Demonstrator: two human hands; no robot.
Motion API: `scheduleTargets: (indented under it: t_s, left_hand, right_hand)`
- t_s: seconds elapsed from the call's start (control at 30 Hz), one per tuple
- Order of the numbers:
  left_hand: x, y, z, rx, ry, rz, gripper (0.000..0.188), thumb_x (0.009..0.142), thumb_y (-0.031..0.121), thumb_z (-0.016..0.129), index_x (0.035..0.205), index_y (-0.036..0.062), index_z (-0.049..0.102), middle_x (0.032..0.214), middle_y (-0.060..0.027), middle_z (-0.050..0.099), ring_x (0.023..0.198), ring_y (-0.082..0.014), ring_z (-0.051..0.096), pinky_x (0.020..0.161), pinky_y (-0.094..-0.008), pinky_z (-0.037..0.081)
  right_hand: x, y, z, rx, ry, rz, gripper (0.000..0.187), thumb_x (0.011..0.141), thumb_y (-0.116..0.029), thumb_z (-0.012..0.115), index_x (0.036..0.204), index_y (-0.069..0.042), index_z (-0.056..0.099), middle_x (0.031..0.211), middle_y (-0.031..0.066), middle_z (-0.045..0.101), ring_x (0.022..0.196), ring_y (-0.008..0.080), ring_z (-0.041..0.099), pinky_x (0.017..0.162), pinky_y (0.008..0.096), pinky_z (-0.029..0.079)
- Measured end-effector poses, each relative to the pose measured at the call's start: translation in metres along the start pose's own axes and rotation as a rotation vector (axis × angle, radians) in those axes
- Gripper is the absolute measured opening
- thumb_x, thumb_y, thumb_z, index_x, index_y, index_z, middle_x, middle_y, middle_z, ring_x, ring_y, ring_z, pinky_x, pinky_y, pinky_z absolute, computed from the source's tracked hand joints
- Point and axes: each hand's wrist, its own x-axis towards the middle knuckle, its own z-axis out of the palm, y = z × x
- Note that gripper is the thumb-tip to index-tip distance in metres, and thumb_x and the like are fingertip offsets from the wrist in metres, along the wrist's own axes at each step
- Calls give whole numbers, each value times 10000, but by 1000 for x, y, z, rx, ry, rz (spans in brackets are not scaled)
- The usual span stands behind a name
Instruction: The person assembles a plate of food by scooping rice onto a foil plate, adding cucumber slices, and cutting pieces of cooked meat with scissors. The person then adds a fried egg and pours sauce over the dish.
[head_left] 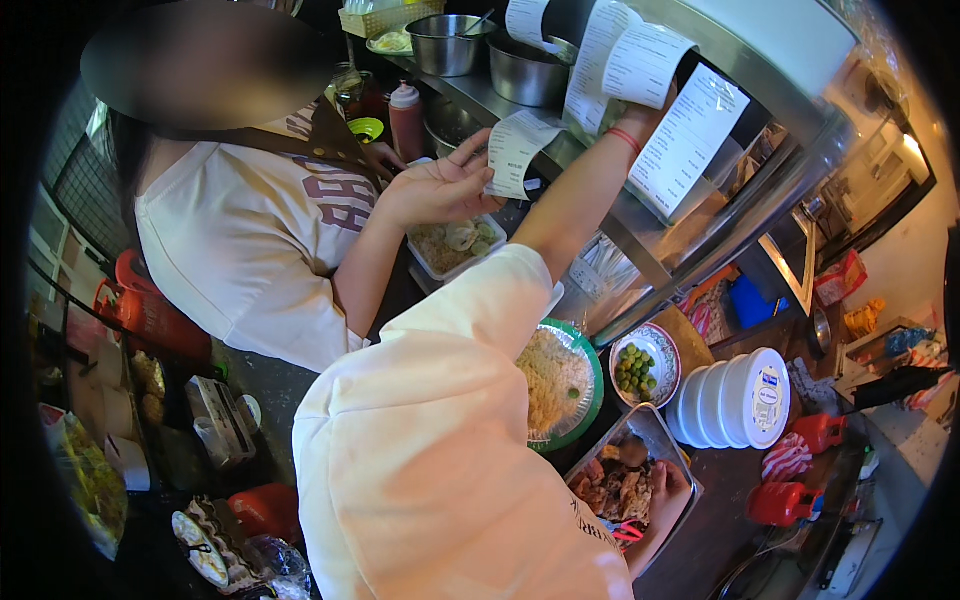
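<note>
My left hand [640,118], with a red band at the wrist, reaches up to the paper order slips hanging on a metal shelf. A curling slip [648,62] covers its fingers, so its grip is hidden. My right hand [668,498] is low over the side of a metal tray [690,505], fingers curled. Whatever it may hold cannot be made out. Browned meat pieces [604,488] fill the tray, and a red-handled utensil [628,532] lies beside that hand. At left, a co-worker's hand [440,188] holds another paper slip [520,155].
Rice [550,385] sits in a green-rimmed tray, beside a bowl of green citrus fruits [634,372]. Stacked white tubs [735,400] stand to the right. Metal pots [447,45] rest on the shelf, with a sauce bottle [406,120] nearby. The co-worker [250,240] stands close on the left.
</note>
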Motion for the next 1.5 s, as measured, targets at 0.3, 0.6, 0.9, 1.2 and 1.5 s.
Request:
scheduleTargets:
  t_s: [0.3,0.6,0.9,1.2,1.5]
  left_hand:
    - [-7,-3,4,19,116,11,208,790,121,511,942,-17,540,902,-136,574,893,-234,542,750,-335,438]
    - [-9,-10,-6,38,393,44,219,794,125,529,963,-14,538,910,-123,576,908,-210,542,750,-322,440]
    - [-161,50,-112,-1585,306,-844,145,821,25,530,949,-15,476,953,-88,534,906,-161,539,838,-327,451]
    - [-253,102,-178,-1873,-292,-1309,126,844,56,482,957,2,499,981,-110,561,967,-195,543,888,-343,434]
    - [-297,71,-179,-1351,-612,-1004,153,791,0,550,941,-1,524,916,-63,571,876,-116,535,808,-267,432]
  right_hand:
    - [-14,-3,3,13,39,31,229,839,-169,549,826,56,586,653,40,549,627,77,480,570,212,388]
    - [-11,-26,18,-20,10,-4,219,838,-159,547,834,58,584,661,40,554,627,85,483,575,214,392]
    - [-5,-57,50,70,59,-68,153,809,-92,564,880,39,596,810,73,594,732,110,537,653,226,429]
    - [54,-132,128,725,-241,-95,266,822,-89,559,1057,30,523,925,64,585,816,88,540,675,216,451]
    - [58,-101,142,427,-308,-214,196,769,-117,617,901,26,587,770,65,605,671,81,536,606,211,428]
